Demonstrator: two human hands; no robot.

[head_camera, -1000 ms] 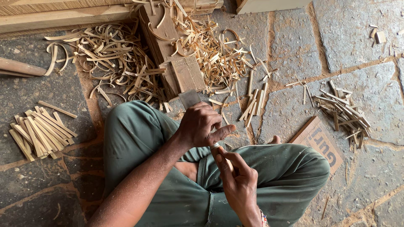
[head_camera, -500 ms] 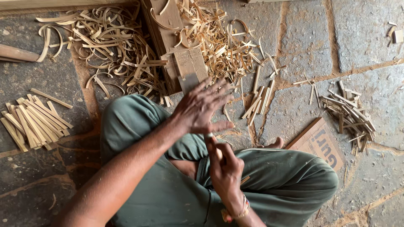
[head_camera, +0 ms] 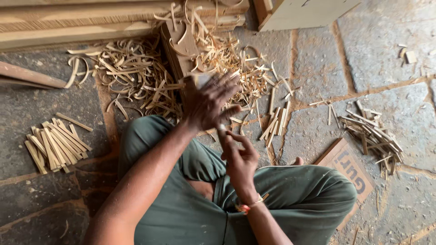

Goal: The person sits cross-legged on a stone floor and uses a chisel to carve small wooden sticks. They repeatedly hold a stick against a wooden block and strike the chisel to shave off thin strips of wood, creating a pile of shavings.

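Note:
My left hand (head_camera: 208,105) is raised in front of my knees with its fingers spread and blurred by motion; nothing shows in it. It hovers over the near end of a dark wooden block (head_camera: 178,54) that lies among curled wood shavings (head_camera: 131,77). Just below it, my right hand (head_camera: 239,156) has its fingers curled and pinched on a thin pale wooden sliver (head_camera: 221,129), most of which is hidden. The two hands almost touch. I sit cross-legged in green trousers (head_camera: 299,195) on a stone floor.
A neat bundle of cut wooden strips (head_camera: 54,143) lies at the left, a looser heap of strips (head_camera: 372,134) at the right. More strips (head_camera: 274,120) lie ahead. Long planks (head_camera: 77,25) run along the top, and a cardboard piece (head_camera: 349,170) sits by my right knee.
My left hand has opened from a closed grip to spread fingers and moved up toward the block. My right hand stayed just below it. The view has shifted slightly.

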